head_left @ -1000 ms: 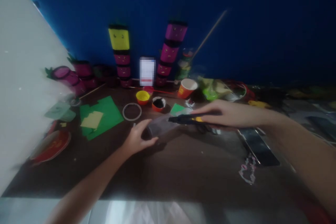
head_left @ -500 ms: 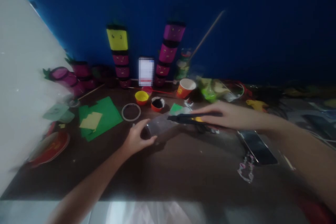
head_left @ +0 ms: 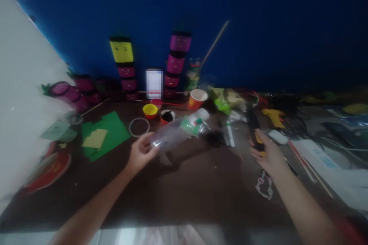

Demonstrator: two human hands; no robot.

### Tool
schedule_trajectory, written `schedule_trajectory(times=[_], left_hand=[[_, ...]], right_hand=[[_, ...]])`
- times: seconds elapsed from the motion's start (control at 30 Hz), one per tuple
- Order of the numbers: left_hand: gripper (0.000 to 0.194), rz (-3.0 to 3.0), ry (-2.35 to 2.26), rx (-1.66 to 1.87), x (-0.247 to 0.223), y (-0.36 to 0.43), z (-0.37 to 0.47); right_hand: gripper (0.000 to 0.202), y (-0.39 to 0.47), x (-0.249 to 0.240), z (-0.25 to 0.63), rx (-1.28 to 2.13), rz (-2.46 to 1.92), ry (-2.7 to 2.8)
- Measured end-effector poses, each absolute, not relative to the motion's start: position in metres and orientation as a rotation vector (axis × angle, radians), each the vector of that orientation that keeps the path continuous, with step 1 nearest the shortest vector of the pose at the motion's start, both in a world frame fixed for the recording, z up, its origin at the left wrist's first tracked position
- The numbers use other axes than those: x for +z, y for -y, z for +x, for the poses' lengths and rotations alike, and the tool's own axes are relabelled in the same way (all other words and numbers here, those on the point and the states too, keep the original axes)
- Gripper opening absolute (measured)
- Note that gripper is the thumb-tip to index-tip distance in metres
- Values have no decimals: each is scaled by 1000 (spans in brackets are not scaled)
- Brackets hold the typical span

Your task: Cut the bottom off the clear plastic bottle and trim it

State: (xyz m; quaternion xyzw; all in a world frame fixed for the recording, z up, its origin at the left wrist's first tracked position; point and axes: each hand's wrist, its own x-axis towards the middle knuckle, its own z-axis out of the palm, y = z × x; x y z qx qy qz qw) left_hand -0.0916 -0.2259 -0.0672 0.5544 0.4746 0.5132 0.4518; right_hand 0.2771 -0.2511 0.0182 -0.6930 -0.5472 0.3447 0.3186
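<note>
My left hand point(head_left: 140, 152) is closed round the near end of a clear plastic bottle point(head_left: 169, 134), which lies tilted above the table with its far end pointing up and right. Green and white items point(head_left: 191, 122) lie at or behind that far end, and I cannot tell whether they touch it. Over on the right, my right hand point(head_left: 268, 153) grips a black and yellow utility knife point(head_left: 258, 139) by its handle, its dark front part pointing away from me. The knife is apart from the bottle. A beaded bracelet point(head_left: 263, 187) lies just below my right wrist.
Green sheets point(head_left: 105, 143) lie at the left, near a roll of tape point(head_left: 139, 127). A yellow cup point(head_left: 150, 111) and an orange paper cup point(head_left: 197, 98) stand behind the bottle. Purple stacked figures point(head_left: 176, 65) line the blue wall. A yellow glue gun point(head_left: 274, 116) lies right.
My right hand has drawn the utility knife away from the bottle, to the right, and turned it to point forward. My left hand still holds the bottle, slightly further left in view.
</note>
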Motion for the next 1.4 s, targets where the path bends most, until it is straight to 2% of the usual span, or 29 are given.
schedule_trajectory(times=[0.1,0.17,0.27,0.4,0.47,0.57,0.67,0.77,0.93,1.07,1.2,1.4], left_hand=[[48,1298,-1172,1301,-67,222,-95],[49,1218,-1165,1294,-69,220,-97],[49,1064,-1104,1283,-70,219,-98],[44,971,-1012,1254,-66,220,-96],[45,942,-990,1236,-63,220,-95],[47,908,-980,1236,-61,220,-94],[46,943,-990,1238,-64,220,-95],[46,1009,-1022,1266,-68,219,-96],[51,1200,-1055,1389,-69,218,-96],[57,1318,-1052,1410,-65,222,-96],[58,1490,-1035,1408,-63,228,-95],[67,1772,-1087,1624,-63,234,-95]], right_hand=[[30,251,0,289,897,-1801,1154],[27,248,-13,298,776,-1917,1203],[42,241,-36,305,321,-2340,1346],[56,241,-52,292,-14,-2565,1529],[55,242,-48,278,-161,-2586,1607],[41,238,-34,253,-305,-2451,1810],[32,222,-24,233,-70,-2376,2084],[29,206,-21,223,235,-2503,2133],[25,207,-15,226,248,-2571,2086],[24,227,-12,241,372,-2472,1740],[30,241,-18,243,745,-2081,1143],[40,232,-35,185,1133,-1100,551]])
